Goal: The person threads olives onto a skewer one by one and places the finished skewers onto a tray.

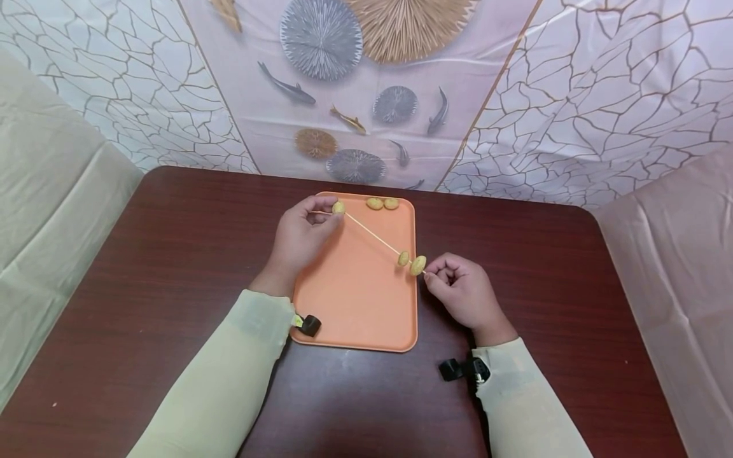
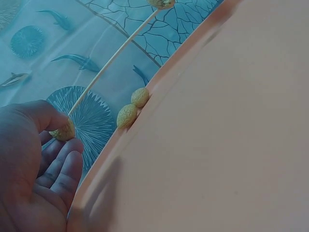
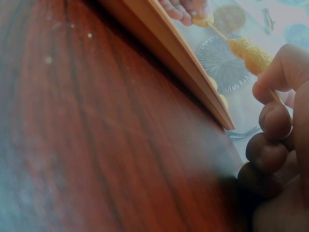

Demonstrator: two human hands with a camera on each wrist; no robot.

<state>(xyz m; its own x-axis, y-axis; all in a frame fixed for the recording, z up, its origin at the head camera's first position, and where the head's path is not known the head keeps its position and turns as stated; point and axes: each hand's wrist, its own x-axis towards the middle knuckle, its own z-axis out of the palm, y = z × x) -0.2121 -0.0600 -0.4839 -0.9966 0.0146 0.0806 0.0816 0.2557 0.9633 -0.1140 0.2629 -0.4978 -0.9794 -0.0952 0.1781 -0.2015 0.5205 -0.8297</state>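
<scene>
A thin wooden skewer (image 1: 372, 235) slants over the orange tray between the two hands. My left hand (image 1: 303, 234) pinches a yellow, wrinkled oval ball (image 2: 63, 130) at the skewer's far end; whether the skewer has pierced it is hidden. Toward the other end, two similar balls, a nearer one (image 1: 418, 265) and another (image 1: 403, 258), sit on the stick with a small gap between them. Just beyond them, at the tray's right edge, my right hand (image 1: 462, 289) grips the skewer's end between thumb and forefinger, other fingers curled.
The orange tray (image 1: 355, 305) lies on a dark red-brown wooden table (image 1: 189, 267). Two more yellow balls, one left (image 1: 375, 203) and one right (image 1: 392, 203), rest side by side at its far rim. A patterned cloth (image 1: 355, 121) hangs behind the table.
</scene>
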